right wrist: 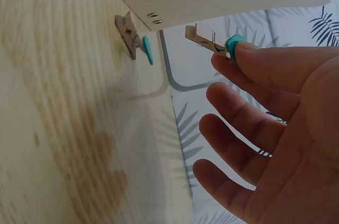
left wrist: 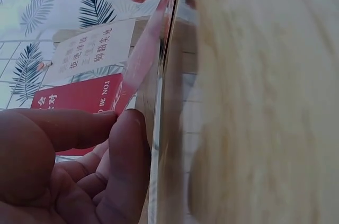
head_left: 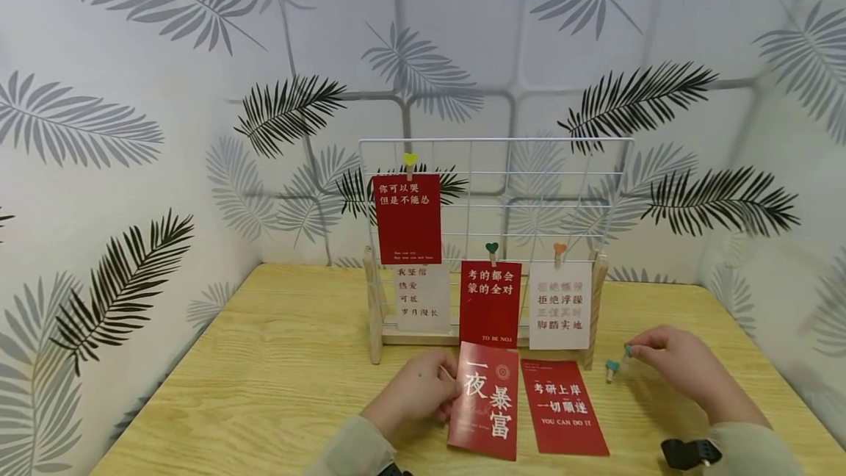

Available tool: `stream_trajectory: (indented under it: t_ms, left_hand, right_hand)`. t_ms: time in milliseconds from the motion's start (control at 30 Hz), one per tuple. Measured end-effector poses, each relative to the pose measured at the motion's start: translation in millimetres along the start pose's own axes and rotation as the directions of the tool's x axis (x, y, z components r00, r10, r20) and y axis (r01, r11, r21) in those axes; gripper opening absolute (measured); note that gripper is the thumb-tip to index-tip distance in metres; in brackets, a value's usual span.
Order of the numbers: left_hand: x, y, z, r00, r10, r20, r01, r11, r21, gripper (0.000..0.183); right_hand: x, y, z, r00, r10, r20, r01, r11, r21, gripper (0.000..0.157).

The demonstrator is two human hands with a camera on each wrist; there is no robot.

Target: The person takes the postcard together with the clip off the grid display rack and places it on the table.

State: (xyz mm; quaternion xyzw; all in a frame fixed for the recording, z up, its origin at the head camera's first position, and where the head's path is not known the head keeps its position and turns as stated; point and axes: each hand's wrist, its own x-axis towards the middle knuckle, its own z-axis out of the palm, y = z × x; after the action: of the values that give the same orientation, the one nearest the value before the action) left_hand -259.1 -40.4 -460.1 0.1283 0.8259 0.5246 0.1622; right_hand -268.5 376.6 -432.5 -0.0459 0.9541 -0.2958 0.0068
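Pinched in my left hand (head_left: 423, 389) is the left edge of a near red card (head_left: 485, 404) with white lettering; my right hand (head_left: 684, 372), at right, pinches a teal-topped clothespin (right wrist: 213, 45). Beyond, a wire grid (head_left: 496, 139) stands hung with red and white cards (head_left: 489, 307).

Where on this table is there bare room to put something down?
Most room is on the table left of the rack and left hand. A smaller patch lies behind the right hand, right of the rack. It's crowded in front: the held red card, another red card, plus a loose clip near the right hand.
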Motion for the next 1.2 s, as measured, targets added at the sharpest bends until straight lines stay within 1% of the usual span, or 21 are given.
stream_trajectory:
  t_ms: [133,233,367,500,600,800,933,1100,1200]
  left_hand:
    - [-0.5,-2.3,2.1,1.0,0.005,-0.002,-0.005,1.0,0.006,0.007]
    - [-1.8,-2.8,3.1,1.0,-0.007,0.003,0.007,1.0,-0.007,0.007]
    - [-3.4,-3.1,4.3,0.999,-0.038,0.023,0.038,0.999,-0.028,0.007]
    - [-3.1,-3.6,4.1,0.996,-0.08,0.044,0.081,0.996,-0.024,0.006]
    - [-1.4,-3.9,2.6,0.993,-0.105,0.053,0.106,0.994,-0.023,0.006]
    - [2.4,-5.4,2.0,0.991,-0.125,0.056,0.126,0.992,-0.028,0.006]
    - [4.2,-6.7,3.1,0.991,-0.124,0.057,0.127,0.991,-0.047,0.007]
    - [4.0,-7.7,3.8,0.991,-0.123,0.046,0.126,0.99,-0.064,0.015]
    - [2.6,-7.4,4.4,0.992,-0.119,0.039,0.122,0.99,-0.072,0.016]
  right_hand:
    - [1,9,2.7,1.0,0.005,0.029,-0.006,1.0,0.008,0.033]
    - [1,15,6.7,0.999,0.006,0.049,-0.007,1.0,0.007,0.03]
    - [2,21,12.2,0.997,0.014,0.073,-0.014,1.0,-0.013,0.025]
    - [4,23,15.0,0.995,0.012,0.095,-0.008,0.999,-0.038,0.022]
    - [5,23,16.2,0.995,0.018,0.096,-0.013,0.999,-0.049,0.019]
    - [7,22,17.0,0.997,0.01,0.081,-0.005,0.998,-0.063,0.018]
    - [8,22,18.2,0.998,0.004,0.07,0.001,0.997,-0.082,0.017]
    - [8,23,20.6,0.998,0.006,0.054,0.0,0.994,-0.11,0.015]
    - [8,22,21.2,0.999,0.007,0.051,-0.001,0.993,-0.118,0.014]
